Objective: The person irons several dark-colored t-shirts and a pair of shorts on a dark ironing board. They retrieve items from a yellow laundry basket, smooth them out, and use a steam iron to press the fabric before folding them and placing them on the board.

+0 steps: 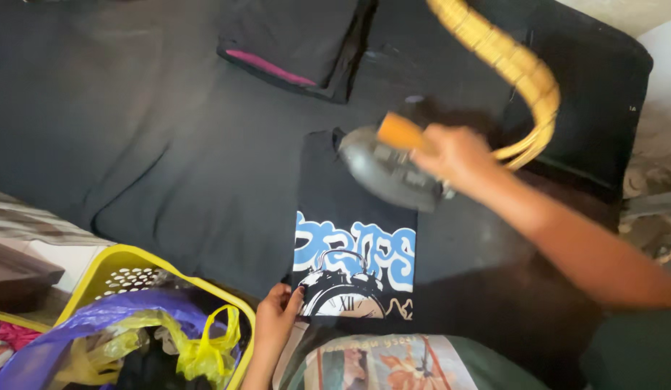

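A folded black printed shirt [356,238] is pinned at its near corner by the left hand [276,312] while an iron [388,167], gripped in the right hand [457,155], is tilted above its far edge, where the print could be scorched.

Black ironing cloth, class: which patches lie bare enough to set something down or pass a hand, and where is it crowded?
Bare black cloth spreads left of the printed shirt, below the folded garment. A smaller bare patch lies right of the shirt, under the forearm. Crowded: the shirt's top, where the right hand holds the iron and yellow cord; the left hand by the yellow basket.
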